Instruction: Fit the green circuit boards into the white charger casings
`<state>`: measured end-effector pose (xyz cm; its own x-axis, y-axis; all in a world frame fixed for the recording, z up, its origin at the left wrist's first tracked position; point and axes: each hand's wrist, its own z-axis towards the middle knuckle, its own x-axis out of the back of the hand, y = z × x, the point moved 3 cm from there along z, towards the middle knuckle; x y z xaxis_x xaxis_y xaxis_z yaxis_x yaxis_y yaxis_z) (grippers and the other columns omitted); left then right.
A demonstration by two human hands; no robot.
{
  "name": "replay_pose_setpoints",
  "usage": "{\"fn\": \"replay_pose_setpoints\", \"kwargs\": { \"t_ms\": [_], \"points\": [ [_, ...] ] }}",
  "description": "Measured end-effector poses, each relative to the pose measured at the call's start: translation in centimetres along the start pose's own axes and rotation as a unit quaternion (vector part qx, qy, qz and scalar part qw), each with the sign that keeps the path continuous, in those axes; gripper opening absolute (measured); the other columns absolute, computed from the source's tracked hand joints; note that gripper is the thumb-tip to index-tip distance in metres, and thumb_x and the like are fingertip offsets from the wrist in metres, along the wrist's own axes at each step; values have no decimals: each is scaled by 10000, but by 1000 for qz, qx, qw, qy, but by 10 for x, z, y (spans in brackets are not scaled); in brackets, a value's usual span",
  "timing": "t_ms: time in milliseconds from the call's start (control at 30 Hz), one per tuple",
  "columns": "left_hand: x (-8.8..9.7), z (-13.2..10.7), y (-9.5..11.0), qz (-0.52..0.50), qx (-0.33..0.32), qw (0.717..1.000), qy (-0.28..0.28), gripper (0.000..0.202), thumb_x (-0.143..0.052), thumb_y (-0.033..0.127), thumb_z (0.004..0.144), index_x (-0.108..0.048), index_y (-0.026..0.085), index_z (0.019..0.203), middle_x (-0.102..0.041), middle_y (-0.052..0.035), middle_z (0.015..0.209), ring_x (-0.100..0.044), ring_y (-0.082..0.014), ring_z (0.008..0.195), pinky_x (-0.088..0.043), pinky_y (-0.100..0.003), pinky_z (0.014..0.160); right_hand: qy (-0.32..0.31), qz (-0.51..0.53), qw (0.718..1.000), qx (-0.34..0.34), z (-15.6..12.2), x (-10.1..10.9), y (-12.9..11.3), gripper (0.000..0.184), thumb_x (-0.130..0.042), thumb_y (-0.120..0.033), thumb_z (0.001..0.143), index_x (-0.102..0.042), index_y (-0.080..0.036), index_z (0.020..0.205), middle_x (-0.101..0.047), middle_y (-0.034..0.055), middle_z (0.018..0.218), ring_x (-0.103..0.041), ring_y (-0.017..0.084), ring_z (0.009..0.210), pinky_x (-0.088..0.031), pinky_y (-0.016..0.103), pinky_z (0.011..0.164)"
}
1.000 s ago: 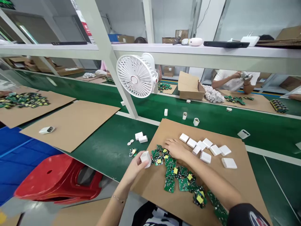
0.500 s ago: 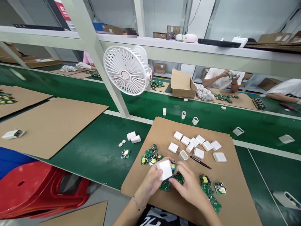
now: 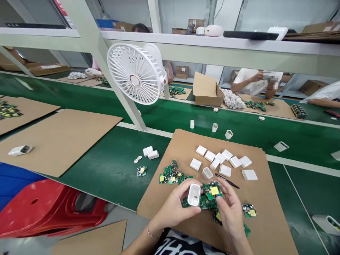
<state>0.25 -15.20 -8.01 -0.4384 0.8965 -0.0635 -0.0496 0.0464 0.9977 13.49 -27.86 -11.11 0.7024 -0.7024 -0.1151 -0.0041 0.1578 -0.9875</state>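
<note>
My left hand (image 3: 178, 204) grips a white plastic charger housing (image 3: 194, 194), its open end turned up toward me so the hollow inside shows. My right hand (image 3: 230, 205) pinches a green circuit board (image 3: 214, 190) with a yellow block on it, close to the housing's right side but apart from it. Beneath both hands lie more green circuit boards (image 3: 205, 202), partly hidden. Beyond them, several white housings (image 3: 225, 170) rest on the cardboard sheet (image 3: 183, 145), along with one open-ended housing (image 3: 207, 173) and a black pen-like tool (image 3: 233, 184).
A white fan (image 3: 135, 80) hangs from the frame on the left. Behind the cardboard, a green conveyor belt (image 3: 164, 117) carries several housings. Loose boards (image 3: 170, 175) lie left of my hands. A red stool (image 3: 37, 202) stands at lower left. Co-workers sit across the belt.
The housing has turned from its closed face to its open end. My right hand has moved right, now holding the board clear of it. Housings on the belt have shifted rightward in view.
</note>
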Motion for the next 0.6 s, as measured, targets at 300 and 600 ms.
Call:
{"fn": "replay_pose_setpoints", "kwargs": {
  "t_ms": [300, 600],
  "points": [
    [-6, 3, 8, 269, -62, 960, 46, 380, -682, 167, 776, -564, 236, 1130, -669, -79, 1138, -621, -258, 1052, -482, -349, 900, -46, -40, 996, 62, -10, -5, -33, 354, -722, -207, 807, -679, -295, 1147, -704, 66, 1186, -675, 241, 1100, -591, 343, 913],
    [-11, 1, 14, 331, -156, 930, 36, 512, -621, 45, 762, -531, 259, 1217, -670, -73, 1143, -588, -263, 1082, -466, -373, 945, -58, -209, 962, 169, -15, 2, -28, 474, -671, -143, 826, -617, -343, 1253, -687, 29, 1218, -674, 247, 1097, -581, 398, 937]
  ]
}}
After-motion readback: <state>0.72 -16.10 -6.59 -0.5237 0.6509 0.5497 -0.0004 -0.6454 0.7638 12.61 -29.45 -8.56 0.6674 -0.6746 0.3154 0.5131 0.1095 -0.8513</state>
